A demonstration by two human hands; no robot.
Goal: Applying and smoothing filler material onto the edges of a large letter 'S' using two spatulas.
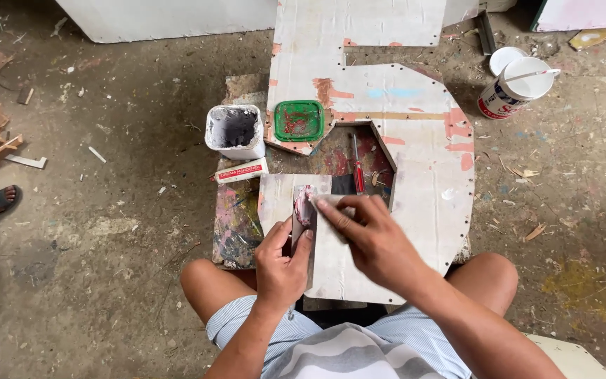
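Seated over a white cut-out board (415, 140), the left hand (282, 263) grips an upright scraper (299, 223) at the board's near-left edge, while the right hand (369, 235) pinches a second blade (337, 203) lying crosswise, scraping pink putty (305, 203).

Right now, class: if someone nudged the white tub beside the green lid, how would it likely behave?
The white tub stands upright with straight walls, so it would probably slide, not roll. It looks like thin plastic with dark filler inside, so likely bottom-heavy yet squeezable.

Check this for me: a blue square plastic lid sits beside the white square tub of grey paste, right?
Not quite. The square plastic lid is green, not blue, as the head view shows. It does sit beside the white square tub of grey paste.
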